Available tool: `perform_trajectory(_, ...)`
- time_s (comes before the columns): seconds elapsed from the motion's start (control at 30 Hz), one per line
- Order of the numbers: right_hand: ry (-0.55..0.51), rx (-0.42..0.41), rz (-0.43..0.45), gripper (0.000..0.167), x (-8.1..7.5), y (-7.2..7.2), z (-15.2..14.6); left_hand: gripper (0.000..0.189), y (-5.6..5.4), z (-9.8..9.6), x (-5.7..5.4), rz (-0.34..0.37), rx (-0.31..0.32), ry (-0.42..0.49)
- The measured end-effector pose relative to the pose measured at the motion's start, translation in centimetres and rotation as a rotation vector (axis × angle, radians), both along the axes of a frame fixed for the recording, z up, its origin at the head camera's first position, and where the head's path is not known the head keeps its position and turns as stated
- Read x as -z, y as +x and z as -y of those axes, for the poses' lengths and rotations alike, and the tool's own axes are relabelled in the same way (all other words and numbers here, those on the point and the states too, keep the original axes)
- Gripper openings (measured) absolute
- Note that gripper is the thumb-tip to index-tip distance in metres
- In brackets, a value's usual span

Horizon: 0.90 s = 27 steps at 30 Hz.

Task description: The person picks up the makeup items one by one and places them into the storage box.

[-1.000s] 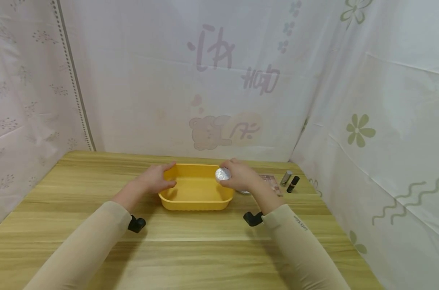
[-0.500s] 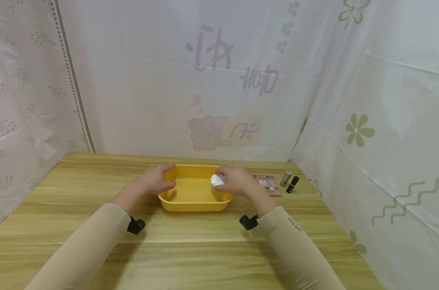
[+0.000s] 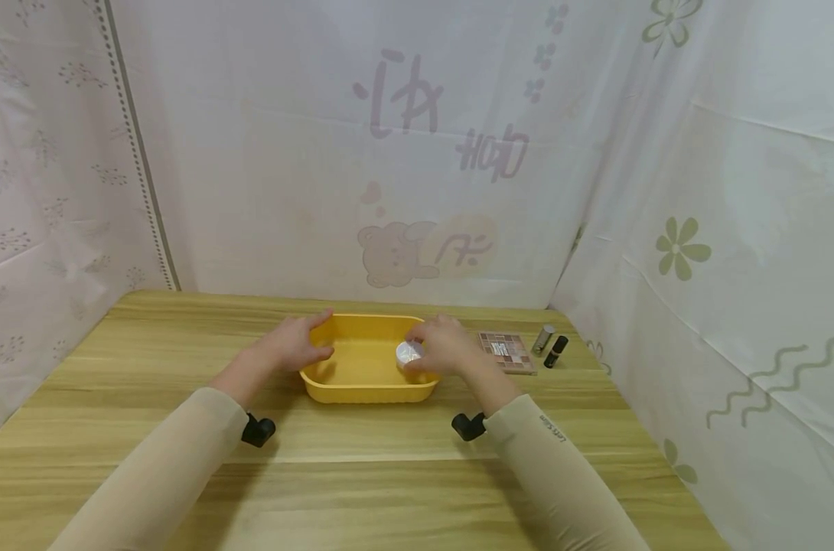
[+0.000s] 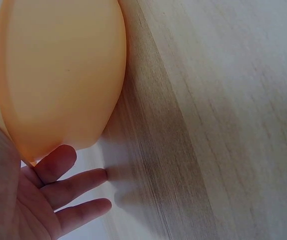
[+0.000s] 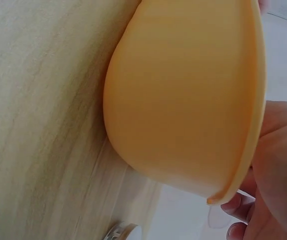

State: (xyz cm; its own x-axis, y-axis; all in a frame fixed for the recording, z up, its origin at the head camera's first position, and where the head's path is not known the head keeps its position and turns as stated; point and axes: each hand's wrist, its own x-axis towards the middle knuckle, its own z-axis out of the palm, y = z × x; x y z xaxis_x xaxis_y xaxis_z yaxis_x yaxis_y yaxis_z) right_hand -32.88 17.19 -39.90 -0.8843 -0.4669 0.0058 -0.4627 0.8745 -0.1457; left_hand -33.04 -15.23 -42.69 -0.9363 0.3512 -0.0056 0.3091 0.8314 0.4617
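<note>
A yellow plastic basin (image 3: 362, 394) stands on the wooden table. My left hand (image 3: 291, 341) holds its left end, the rim lying between thumb and fingers. In the left wrist view several fingers (image 4: 81, 187) extend beneath the rim outside the wall. My right hand (image 3: 444, 346) reaches over the right rim and holds a small round container with a shiny whitish lid (image 3: 408, 353), low inside the basin. The right wrist view shows the basin's outer wall (image 5: 183, 90) and part of this hand (image 5: 278, 165), while the container is hidden there.
An eyeshadow palette (image 3: 508, 353) lies right of the basin. Beyond it are a silvery tube (image 3: 543, 338) and a black lipstick-like tube (image 3: 557, 351). Part of a round, silver-edged item (image 5: 126, 232) shows on the table in the right wrist view. Patterned curtains (image 3: 307, 153) enclose the table.
My right hand has moved left and down, bringing the round container from above the right rim to lower inside the basin. More of the palette shows. The left hand has stayed put.
</note>
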Motion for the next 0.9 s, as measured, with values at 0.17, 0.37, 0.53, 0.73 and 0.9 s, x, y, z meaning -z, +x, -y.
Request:
perform_trajectory(0.17, -0.015, -0.006, 0.011, 0.049, 0.16, 0.03, 0.05, 0.083, 0.0, 0.0, -0.01, -0.004, 0.001, 0.002)
perform_trajectory(0.37, -0.026, -0.002, 0.025, 0.051, 0.09, 0.09, 0.2, 0.083, 0.06, 0.04, -0.06, 0.005, -0.001, 0.006)
perform_trajectory(0.53, -0.031, 0.018, 0.043, 0.051, 0.06, 0.07, 0.32, 0.083, 0.1, 0.06, -0.02, -0.001, -0.006, 0.0)
perform_trajectory(0.73, -0.009, 0.014, 0.033, 0.048, 0.1, -0.02, 0.43, 0.083, 0.06, 0.09, 0.1, -0.003, -0.008, 0.001)
perform_trajectory(0.9, 0.039, 0.004, 0.008, 0.049, 0.23, -0.13, 0.54, 0.083, 0.03, 0.12, 0.17, 0.001, -0.007, 0.007)
